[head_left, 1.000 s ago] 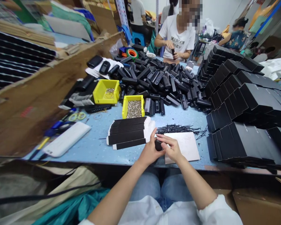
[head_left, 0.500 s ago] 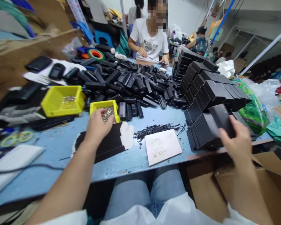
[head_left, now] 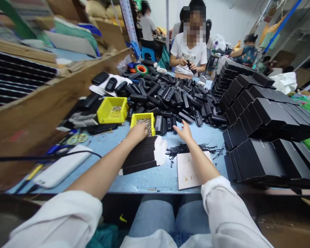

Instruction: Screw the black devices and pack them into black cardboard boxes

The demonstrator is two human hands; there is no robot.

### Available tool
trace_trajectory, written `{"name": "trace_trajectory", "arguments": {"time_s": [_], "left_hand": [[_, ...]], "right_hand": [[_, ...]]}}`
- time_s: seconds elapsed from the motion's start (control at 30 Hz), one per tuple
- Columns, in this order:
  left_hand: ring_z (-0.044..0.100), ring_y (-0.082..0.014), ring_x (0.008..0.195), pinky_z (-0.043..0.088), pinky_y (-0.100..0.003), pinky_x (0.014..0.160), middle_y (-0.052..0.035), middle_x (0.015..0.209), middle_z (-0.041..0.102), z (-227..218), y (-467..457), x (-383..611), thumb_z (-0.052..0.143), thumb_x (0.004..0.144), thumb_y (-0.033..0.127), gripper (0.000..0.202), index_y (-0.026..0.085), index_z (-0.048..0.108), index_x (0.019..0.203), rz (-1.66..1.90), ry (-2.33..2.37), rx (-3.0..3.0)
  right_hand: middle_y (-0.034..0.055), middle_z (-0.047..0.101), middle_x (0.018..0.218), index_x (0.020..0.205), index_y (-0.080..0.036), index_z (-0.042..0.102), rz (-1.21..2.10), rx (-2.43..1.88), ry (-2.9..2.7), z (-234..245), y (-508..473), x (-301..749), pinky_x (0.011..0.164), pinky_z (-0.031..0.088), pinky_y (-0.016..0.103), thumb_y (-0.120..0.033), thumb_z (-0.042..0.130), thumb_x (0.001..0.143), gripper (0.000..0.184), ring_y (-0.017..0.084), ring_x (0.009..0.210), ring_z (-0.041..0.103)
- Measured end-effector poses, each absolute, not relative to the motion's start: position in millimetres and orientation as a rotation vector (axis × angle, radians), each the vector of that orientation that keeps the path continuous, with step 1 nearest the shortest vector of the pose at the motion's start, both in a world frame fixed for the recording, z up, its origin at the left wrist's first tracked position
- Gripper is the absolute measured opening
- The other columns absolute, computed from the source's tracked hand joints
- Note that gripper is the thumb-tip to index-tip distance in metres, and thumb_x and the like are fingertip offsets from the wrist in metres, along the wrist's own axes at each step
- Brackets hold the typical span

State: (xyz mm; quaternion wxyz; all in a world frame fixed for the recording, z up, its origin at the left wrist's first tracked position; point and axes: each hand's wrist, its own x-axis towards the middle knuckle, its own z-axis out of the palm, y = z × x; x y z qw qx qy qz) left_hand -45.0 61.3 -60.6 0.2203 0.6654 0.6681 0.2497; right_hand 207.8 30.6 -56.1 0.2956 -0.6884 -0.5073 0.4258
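Sat at a blue desk (head_left: 134, 184) in a crowded workroom, between a wooden board (head_left: 26, 124) at left and stacked black boxes (head_left: 263, 155) at right. Rested the left hand (head_left: 138, 131) in a yellow bin (head_left: 142, 115) of metal pieces (head_left: 145, 121), finger grip hidden; held the right hand (head_left: 184, 131), fingers apart, near heaped black devices (head_left: 167, 93).

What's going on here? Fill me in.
The person's left hand dips into the nearer yellow bin of small metal parts, fingertips hidden. Their right hand is open beside the piled black devices on the blue table. Opposite, a co-worker handles another black device. Black boxes stand stacked at right.
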Motion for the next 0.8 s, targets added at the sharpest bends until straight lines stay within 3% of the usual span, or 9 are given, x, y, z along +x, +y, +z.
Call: {"name": "trace_trajectory", "arguments": {"time_s": [0.07,0.17,0.27,0.4,0.57,0.7,0.8], "left_hand": [[0.057,-0.0220,0.082,0.045,-0.035,0.082,-0.0086,0.080,0.061,-52,47,-47,0.062,0.070,0.017,0.013,0.010,0.059,0.081,0.723,1.860,1.782],[0.062,-0.0169,0.079,0.049,-0.030,0.079,-0.0076,0.091,0.067,-41,1,-40,0.056,0.083,0.027,0.029,0.011,0.062,0.107,0.844,1.741,1.592],[0.064,-0.0170,0.079,0.052,-0.030,0.080,-0.0095,0.089,0.068,-45,-61,-17,0.071,0.076,0.036,0.036,0.010,0.066,0.100,1.010,1.376,1.105],[0.066,-0.0165,0.080,0.054,-0.029,0.080,-0.0091,0.087,0.069,-71,-122,25,0.082,0.065,0.036,0.039,0.011,0.067,0.091,1.031,1.103,0.631],[0.064,-0.0148,0.077,0.055,-0.029,0.079,-0.0081,0.088,0.068,-83,-147,59,0.078,0.069,0.039,0.033,0.013,0.072,0.088,1.083,1.108,0.698],[0.064,-0.0171,0.080,0.055,-0.031,0.078,-0.0073,0.089,0.066,-70,-151,65,0.071,0.074,0.035,0.026,0.014,0.071,0.088,1.089,1.178,1.004],[0.064,-0.0158,0.077,0.055,-0.029,0.074,-0.0032,0.079,0.064,-66,-153,66,0.073,0.070,0.028,0.028,0.015,0.061,0.092,1.114,1.200,1.020]], "right_hand": [[0.0066,0.034,0.133,0.149,-0.018,0.024,1.234,-1.805,-1.289,-68,56,195,0.116,0.038,0.007,-0.042,0.060,0.070,0.090,-0.007,0.114,0.042],[0.0062,0.043,0.124,0.150,-0.017,0.017,1.366,-1.740,-1.294,-73,44,207,0.105,0.045,0.009,-0.033,0.047,0.078,0.079,-0.009,0.102,0.048],[0.0048,0.048,0.114,0.148,-0.016,0.013,1.640,-1.468,-1.190,-79,-3,234,0.089,0.049,0.009,-0.036,0.035,0.081,0.074,-0.010,0.085,0.049],[0.0035,0.052,0.092,0.137,-0.003,0.028,1.643,-1.337,-0.977,-86,-72,251,0.076,0.041,-0.001,-0.052,0.052,0.072,0.085,-0.013,0.074,0.040],[0.0054,0.049,0.105,0.131,-0.009,0.026,1.473,-1.135,-0.926,-68,-114,233,0.087,0.046,0.005,-0.050,0.055,0.067,0.081,-0.010,0.087,0.048],[0.0012,0.046,0.083,0.111,-0.005,0.022,1.275,-1.051,-0.676,-45,-120,211,0.082,0.047,0.009,-0.052,0.040,0.072,0.063,-0.010,0.076,0.045],[-0.0018,0.038,0.070,0.106,-0.005,0.020,1.282,-1.061,-0.581,-40,-119,200,0.080,0.047,0.011,-0.052,0.038,0.070,0.062,-0.011,0.069,0.041]]}}
